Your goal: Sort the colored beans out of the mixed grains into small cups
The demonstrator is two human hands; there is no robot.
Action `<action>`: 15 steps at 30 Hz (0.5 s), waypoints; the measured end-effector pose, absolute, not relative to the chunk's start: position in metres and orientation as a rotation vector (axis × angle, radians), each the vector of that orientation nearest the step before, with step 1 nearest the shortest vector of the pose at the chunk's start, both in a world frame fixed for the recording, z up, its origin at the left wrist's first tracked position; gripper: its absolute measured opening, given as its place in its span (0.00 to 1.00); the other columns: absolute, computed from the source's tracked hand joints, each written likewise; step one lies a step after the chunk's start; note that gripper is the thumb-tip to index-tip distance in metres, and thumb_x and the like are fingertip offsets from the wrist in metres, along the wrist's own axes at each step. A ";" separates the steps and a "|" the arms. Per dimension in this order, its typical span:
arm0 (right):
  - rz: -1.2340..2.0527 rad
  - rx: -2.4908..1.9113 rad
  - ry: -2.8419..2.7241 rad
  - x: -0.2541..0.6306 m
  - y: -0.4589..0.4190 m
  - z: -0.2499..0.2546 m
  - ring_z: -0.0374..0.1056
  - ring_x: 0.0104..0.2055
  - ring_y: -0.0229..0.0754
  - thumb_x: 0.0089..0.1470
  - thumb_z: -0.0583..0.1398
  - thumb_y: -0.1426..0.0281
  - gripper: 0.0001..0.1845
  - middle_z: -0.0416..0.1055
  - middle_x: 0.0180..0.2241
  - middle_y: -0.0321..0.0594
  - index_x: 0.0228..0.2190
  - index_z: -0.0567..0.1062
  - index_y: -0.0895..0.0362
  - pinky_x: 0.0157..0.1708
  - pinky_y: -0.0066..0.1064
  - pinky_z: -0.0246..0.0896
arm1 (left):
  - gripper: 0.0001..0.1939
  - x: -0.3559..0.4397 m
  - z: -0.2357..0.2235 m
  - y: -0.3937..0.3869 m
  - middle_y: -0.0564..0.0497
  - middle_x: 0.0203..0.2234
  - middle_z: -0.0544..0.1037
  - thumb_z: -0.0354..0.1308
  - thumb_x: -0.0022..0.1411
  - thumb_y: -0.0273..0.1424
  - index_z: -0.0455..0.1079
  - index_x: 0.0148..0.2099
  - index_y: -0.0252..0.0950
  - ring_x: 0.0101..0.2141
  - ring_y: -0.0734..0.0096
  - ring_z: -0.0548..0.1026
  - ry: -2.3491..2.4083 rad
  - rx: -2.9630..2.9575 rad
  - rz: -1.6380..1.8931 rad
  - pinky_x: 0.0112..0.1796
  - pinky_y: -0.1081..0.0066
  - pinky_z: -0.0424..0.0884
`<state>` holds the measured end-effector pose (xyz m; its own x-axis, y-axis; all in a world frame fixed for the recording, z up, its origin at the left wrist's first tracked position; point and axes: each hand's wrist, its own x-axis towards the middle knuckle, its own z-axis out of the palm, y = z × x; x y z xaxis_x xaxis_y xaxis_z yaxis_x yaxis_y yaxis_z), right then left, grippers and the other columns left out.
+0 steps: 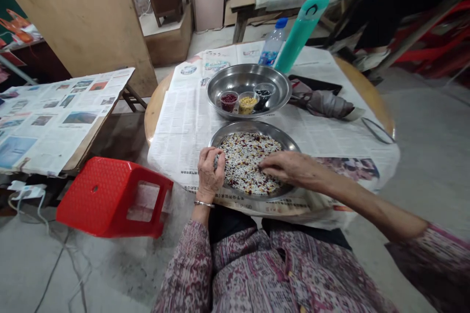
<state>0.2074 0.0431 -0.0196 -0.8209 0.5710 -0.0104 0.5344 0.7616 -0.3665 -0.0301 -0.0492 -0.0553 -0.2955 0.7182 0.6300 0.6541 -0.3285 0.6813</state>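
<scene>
Working surface: a round table [380,100] spread with newspaper [176,132]; directions read off the near metal tray [290,142], twelve at its far rim. Tray holds a wide, shallow layer of mixed grain [249,164], mostly white, flecked with dark red, yellow and near-black pieces. Left hand [210,171] at nine o'clock, by the rim, fingers curled in toward the thumb with a narrow gap; cannot tell whether anything sits in the curl (a thin bracelet [204,203] circles that wrist). Right hand [290,168] comes in from between three and four o'clock, palm down, fingertips bunched low at the grain right of centre; whether a piece is pinched there, cannot tell, the fingers hide it. At twelve, just beyond the tray, a larger metal basin [249,77] with three small clear cups standing on its near side: red beans [229,101] at eight within the basin, yellow pieces [247,103] at six, dark beans [263,94] at four. Behind the basin, toward one o'clock, a blue-capped bottle [272,44] and a tall teal container [301,34], the latter tilted in view. Grey cloth bundle [326,102] at two. Red stool [99,195] on the floor, between eight and nine.
</scene>
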 end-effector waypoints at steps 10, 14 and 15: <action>0.284 -0.472 -2.767 0.133 0.029 -0.029 0.65 0.57 0.54 0.57 0.64 0.65 0.20 0.71 0.54 0.51 0.51 0.76 0.56 0.56 0.49 0.63 | 0.13 -0.031 -0.050 -0.052 0.46 0.40 0.75 0.46 0.74 0.31 0.72 0.44 0.36 0.46 0.66 0.73 1.768 1.811 1.674 0.51 0.62 0.70; 0.217 -0.410 -2.833 0.137 0.027 -0.030 0.68 0.51 0.51 0.60 0.60 0.71 0.07 0.76 0.46 0.46 0.39 0.79 0.55 0.52 0.47 0.64 | 0.11 -0.032 -0.050 -0.052 0.46 0.39 0.75 0.48 0.73 0.31 0.72 0.43 0.36 0.45 0.66 0.73 1.762 1.807 1.681 0.50 0.63 0.70; 0.169 -0.482 -2.826 0.146 0.031 -0.030 0.69 0.49 0.50 0.61 0.59 0.72 0.08 0.76 0.44 0.46 0.37 0.79 0.56 0.51 0.46 0.65 | 0.11 -0.032 -0.050 -0.052 0.46 0.39 0.75 0.48 0.73 0.31 0.72 0.43 0.36 0.45 0.66 0.73 1.762 1.806 1.684 0.50 0.64 0.70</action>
